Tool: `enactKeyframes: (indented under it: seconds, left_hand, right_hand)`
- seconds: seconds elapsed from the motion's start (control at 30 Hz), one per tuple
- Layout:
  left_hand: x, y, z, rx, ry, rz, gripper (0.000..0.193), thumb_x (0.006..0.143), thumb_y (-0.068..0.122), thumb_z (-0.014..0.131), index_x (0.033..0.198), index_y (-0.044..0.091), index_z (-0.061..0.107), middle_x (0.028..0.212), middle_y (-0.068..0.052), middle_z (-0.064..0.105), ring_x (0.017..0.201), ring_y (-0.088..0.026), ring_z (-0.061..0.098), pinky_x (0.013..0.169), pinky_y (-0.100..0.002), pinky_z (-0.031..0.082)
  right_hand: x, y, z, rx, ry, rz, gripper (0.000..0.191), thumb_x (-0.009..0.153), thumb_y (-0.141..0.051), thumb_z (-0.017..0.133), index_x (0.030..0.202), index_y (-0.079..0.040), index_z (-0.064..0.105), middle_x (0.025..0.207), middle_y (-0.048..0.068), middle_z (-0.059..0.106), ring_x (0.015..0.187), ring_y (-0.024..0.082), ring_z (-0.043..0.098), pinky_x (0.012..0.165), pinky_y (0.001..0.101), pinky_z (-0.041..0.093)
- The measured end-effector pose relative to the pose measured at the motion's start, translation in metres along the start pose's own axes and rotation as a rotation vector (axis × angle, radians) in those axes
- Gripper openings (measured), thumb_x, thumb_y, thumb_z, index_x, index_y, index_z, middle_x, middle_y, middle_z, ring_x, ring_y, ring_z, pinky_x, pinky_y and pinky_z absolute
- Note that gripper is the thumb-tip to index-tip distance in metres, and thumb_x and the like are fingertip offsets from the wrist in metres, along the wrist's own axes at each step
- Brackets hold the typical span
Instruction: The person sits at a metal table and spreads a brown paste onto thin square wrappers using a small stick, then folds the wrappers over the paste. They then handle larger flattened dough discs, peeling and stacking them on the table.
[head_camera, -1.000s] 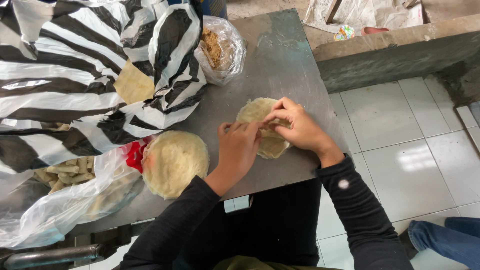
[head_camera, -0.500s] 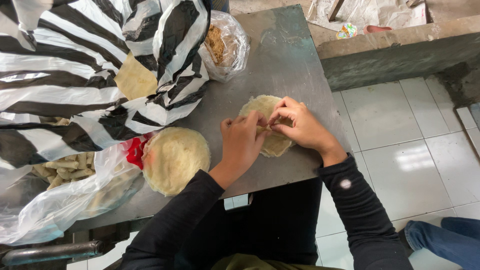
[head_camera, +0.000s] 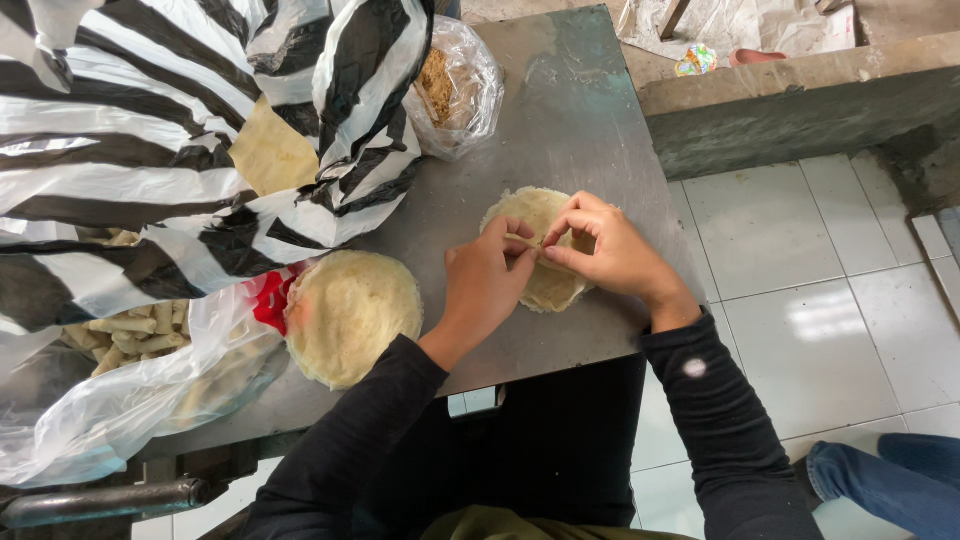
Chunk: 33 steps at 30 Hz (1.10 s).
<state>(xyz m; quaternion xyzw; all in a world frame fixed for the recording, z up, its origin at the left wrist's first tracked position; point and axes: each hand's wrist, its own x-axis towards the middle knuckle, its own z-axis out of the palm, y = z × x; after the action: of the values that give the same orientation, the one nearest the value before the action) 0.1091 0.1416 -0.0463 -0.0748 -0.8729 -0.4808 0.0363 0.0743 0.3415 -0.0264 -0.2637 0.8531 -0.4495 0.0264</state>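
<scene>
The metal table (head_camera: 590, 110) took up most of the view, grey tile floor to the right w/ someone else's jeans-clad leg (head_camera: 880, 480) at the bottom corner. Biggest thing on it: a black-and-white striped plastic bag (head_camera: 130, 130) spread over the left half, a pale flat sheet (head_camera: 272, 152) showing thru its opening. Below that a clear plastic bag (head_camera: 110, 410) held finished rolls (head_camera: 130, 335), w/ a bit of red plastic at its mouth. A stack of round thin wrappers (head_camera: 350, 315) sat just beside it, near the table's front edge. A smaller clear bag of brownish filling (head_camera: 450, 85) stood at the back.

The single wrapper (head_camera: 545, 255) being worked lay on the table between the stack and the right edge, directly under both hands. Left hand (head_camera: 485, 290) and right hand (head_camera: 610, 255) each pinched at the wrapper's middle, fingertips meeting over a fold (can't see what's inside it).

Vs. a sec earlier, the hands had drawn closer together and the near edge of the wrapper had come up over the centre, so more of its top lay covered. I'd judge the folding was under way but not closed: sides were still flat and open.
</scene>
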Motion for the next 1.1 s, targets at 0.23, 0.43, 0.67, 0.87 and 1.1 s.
enactKeyframes:
  seconds: [0.23,0.43,0.67,0.87,1.1]
  left_hand:
    - [-0.003,0.004,0.001,0.086,0.026,0.064,0.015,0.090,0.019,0.070,0.104,0.017,0.064,0.086,0.006,0.078,0.071,-0.013,0.070,0.088,-0.039,0.033]
    - [-0.004,0.005,0.001,0.116,0.034,0.102,0.015,0.085,0.017,0.071,0.099,0.018,0.065,0.083,0.007,0.075,0.077,-0.013,0.068,0.084,-0.042,0.030]
    - [-0.009,0.006,-0.001,0.196,0.080,0.221,0.015,0.085,0.013,0.070,0.098,0.017,0.064,0.078,0.007,0.071,0.080,-0.014,0.067,0.084,-0.042,0.031]
    - [-0.019,0.005,-0.007,0.230,0.089,0.258,0.016,0.086,0.012,0.070,0.099,0.017,0.063,0.077,0.008,0.071,0.079,-0.013,0.067,0.082,-0.041,0.031]
    - [-0.023,0.001,-0.009,0.233,0.074,0.264,0.017,0.086,0.011,0.070,0.101,0.016,0.063,0.080,0.008,0.072,0.082,-0.013,0.067,0.082,-0.041,0.031]
  right_hand:
    - [0.000,0.004,0.004,0.010,-0.010,0.026,0.009,0.084,-0.014,0.077,0.089,-0.007,0.075,0.097,0.002,0.063,0.088,0.017,0.063,0.073,0.0318,0.049]
    - [0.001,0.007,0.005,0.079,-0.014,0.016,0.009,0.088,-0.011,0.073,0.090,-0.003,0.074,0.099,0.003,0.062,0.087,0.015,0.062,0.072,0.0303,0.051]
    - [0.000,0.013,0.007,-0.172,-0.008,-0.021,0.010,0.091,-0.017,0.071,0.088,-0.007,0.071,0.098,0.002,0.060,0.079,0.017,0.057,0.095,0.0380,0.036]
    - [-0.001,0.019,0.009,-0.151,0.041,0.032,0.010,0.093,-0.020,0.069,0.090,-0.010,0.070,0.098,-0.001,0.059,0.080,0.015,0.059,0.099,0.0348,0.033]
    - [-0.003,0.009,0.005,-0.110,0.009,-0.066,0.017,0.091,-0.009,0.065,0.104,-0.013,0.076,0.108,0.000,0.060,0.100,0.017,0.058,0.104,0.0372,0.034]
